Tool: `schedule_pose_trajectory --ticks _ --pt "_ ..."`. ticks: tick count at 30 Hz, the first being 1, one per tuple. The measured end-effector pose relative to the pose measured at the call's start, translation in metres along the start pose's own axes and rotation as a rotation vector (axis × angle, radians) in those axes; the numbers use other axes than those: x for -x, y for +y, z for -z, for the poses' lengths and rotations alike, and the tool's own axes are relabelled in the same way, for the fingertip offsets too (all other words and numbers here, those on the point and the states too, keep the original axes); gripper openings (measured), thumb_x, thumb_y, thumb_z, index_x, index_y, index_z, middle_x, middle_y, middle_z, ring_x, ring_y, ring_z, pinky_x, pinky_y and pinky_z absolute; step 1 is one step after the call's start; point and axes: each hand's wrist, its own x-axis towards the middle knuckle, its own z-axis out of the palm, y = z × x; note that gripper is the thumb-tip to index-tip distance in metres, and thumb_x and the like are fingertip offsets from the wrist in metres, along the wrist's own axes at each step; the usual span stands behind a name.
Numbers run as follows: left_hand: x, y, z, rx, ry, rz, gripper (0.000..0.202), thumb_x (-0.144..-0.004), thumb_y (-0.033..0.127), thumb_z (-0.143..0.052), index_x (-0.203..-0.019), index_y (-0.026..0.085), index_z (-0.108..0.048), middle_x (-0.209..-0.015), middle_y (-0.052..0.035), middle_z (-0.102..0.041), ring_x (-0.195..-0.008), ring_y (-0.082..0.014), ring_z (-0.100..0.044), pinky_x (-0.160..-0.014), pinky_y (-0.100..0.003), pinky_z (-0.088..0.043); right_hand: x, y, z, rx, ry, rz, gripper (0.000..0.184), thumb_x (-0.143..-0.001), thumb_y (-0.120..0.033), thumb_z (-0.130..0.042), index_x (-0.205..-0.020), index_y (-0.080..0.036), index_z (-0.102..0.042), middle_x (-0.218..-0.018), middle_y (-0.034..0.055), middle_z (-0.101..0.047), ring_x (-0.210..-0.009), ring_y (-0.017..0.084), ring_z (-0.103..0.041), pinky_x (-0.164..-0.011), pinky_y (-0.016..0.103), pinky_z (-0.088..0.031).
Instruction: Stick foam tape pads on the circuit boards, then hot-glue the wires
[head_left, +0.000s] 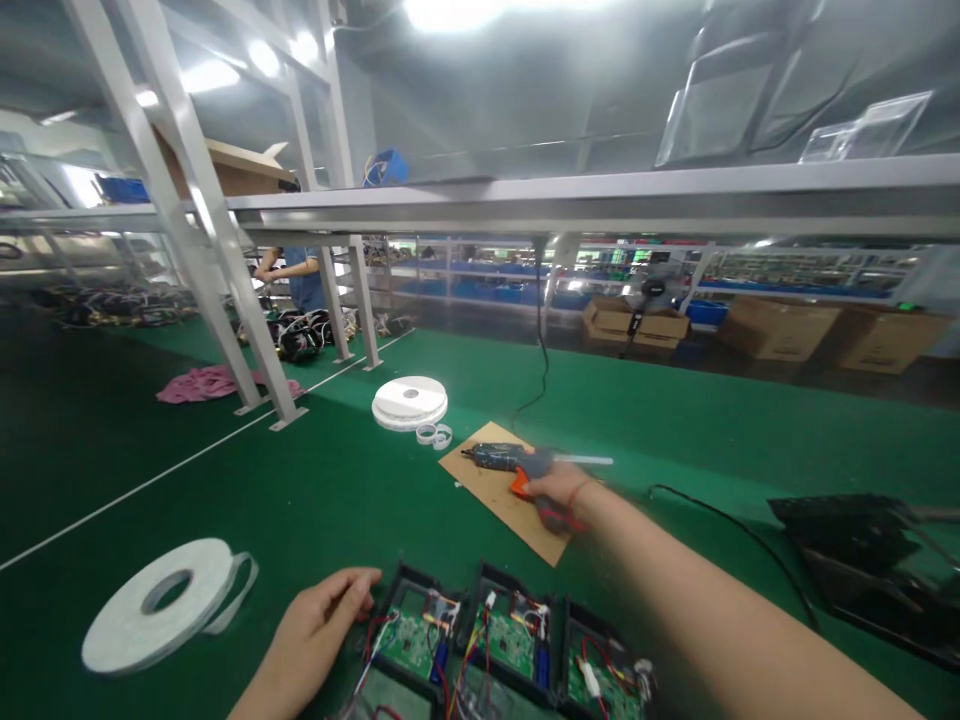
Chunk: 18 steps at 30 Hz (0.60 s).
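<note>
My right hand (556,492) reaches out over a cardboard sheet (495,490) and grips the handle of a glue gun (517,462), whose nozzle points left and whose glue stick juts out to the right. My left hand (324,615) rests on the green mat at the near edge, fingers curled, fingertips touching the left end of a row of open black cases with green circuit boards (510,640) and coloured wires inside.
A white tape roll (161,600) lies near left, another roll (410,400) farther back. A black cable (541,350) hangs from the shelf rail. Black trays (862,545) sit at right. White frame legs (247,310) stand at left; a person works far behind.
</note>
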Motion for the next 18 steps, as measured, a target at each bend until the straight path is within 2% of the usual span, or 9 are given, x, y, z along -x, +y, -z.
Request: schedule_pose_trajectory --ticks 5,8,11,15,18 --pt "0.002 0.003 0.002 0.01 -0.004 -0.024 0.063 -0.086 0.07 -0.039 -0.106 0.02 -0.071 -0.087 -0.005 -0.071 -0.085 -0.0224 -0.066 -0.082 -0.032 -0.05 0.001 0.001 0.01 -0.226 -0.087 -0.099 0.019 -0.098 -0.031 -0.063 -0.097 -0.013 -0.063 -0.081 -0.0009 -0.064 -0.06 0.01 -0.059 -0.054 0.023 -0.053" --pt "0.005 0.006 0.004 0.021 -0.005 -0.02 0.065 -0.084 0.072 -0.04 -0.107 0.019 -0.07 -0.089 -0.0059 -0.072 -0.088 -0.0229 -0.067 -0.084 -0.032 -0.051 0.015 0.003 0.02 -0.381 -0.151 -0.062 0.014 -0.096 -0.025 -0.064 -0.091 -0.012 -0.062 -0.075 -0.0029 -0.063 -0.055 0.008 -0.057 -0.05 0.02 -0.05" --pt "0.008 0.007 0.005 0.037 -0.016 -0.012 0.067 -0.082 0.074 -0.042 -0.107 0.019 -0.07 -0.092 -0.0064 -0.073 -0.091 -0.0236 -0.068 -0.086 -0.032 -0.051 0.035 0.007 0.033 -0.542 -0.263 -0.011 0.004 -0.093 -0.014 -0.061 -0.095 -0.014 -0.058 -0.072 -0.0025 -0.064 -0.055 0.01 -0.061 -0.052 0.021 -0.053" --pt "0.008 0.004 0.004 0.046 -0.049 -0.018 0.064 -0.084 0.074 -0.044 -0.109 0.021 -0.07 -0.099 -0.0063 -0.073 -0.097 -0.0234 -0.068 -0.089 -0.031 -0.05 0.062 0.014 0.051 -0.717 -0.398 0.065 0.032 -0.076 -0.016 -0.068 -0.104 -0.017 -0.052 -0.08 0.0042 -0.071 -0.062 0.015 -0.069 -0.059 0.023 -0.058" --pt "0.011 0.002 0.006 0.058 -0.085 -0.089 0.055 -0.091 0.067 -0.043 -0.107 0.023 -0.07 -0.103 -0.0054 -0.07 -0.099 -0.0208 -0.066 -0.09 -0.029 -0.049 0.082 0.016 0.059 -0.792 -0.484 0.101 0.047 -0.068 -0.021 -0.073 -0.111 -0.018 -0.054 -0.092 0.0086 -0.073 -0.066 0.018 -0.071 -0.054 0.021 -0.058"
